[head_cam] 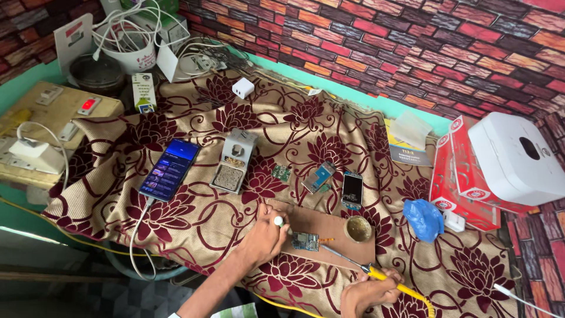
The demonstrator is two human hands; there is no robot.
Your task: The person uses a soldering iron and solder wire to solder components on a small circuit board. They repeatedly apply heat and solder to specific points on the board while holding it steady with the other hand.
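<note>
Cloth with big dark red flowers (194, 229) covers my whole counter, so small parts do not slide or get lost. Far to my right sits a white box (518, 156) on a red box (456, 182), out of my way. A phone (169, 168) with its screen lit lies flat to the left with a wire going into it, where I can glance at it. Next to it is a grey metal stand (232, 160) with scrubby stuff inside.

Close to me lies a brown board (329, 227). I think it keeps heat off the cloth. On it lies a small blue circuit board (305, 241), right in front of me, between both hands. A little round tin (358, 229) sits on the board's right end, within easy reach.

My left hand (265, 238) is closed around a small white-tipped tool (278, 221), just beside the circuit board. My right hand (368, 291) grips the yellow handle of a soldering iron (353, 264), like a pen, with the thin metal tip slanting toward the blue board.
</note>
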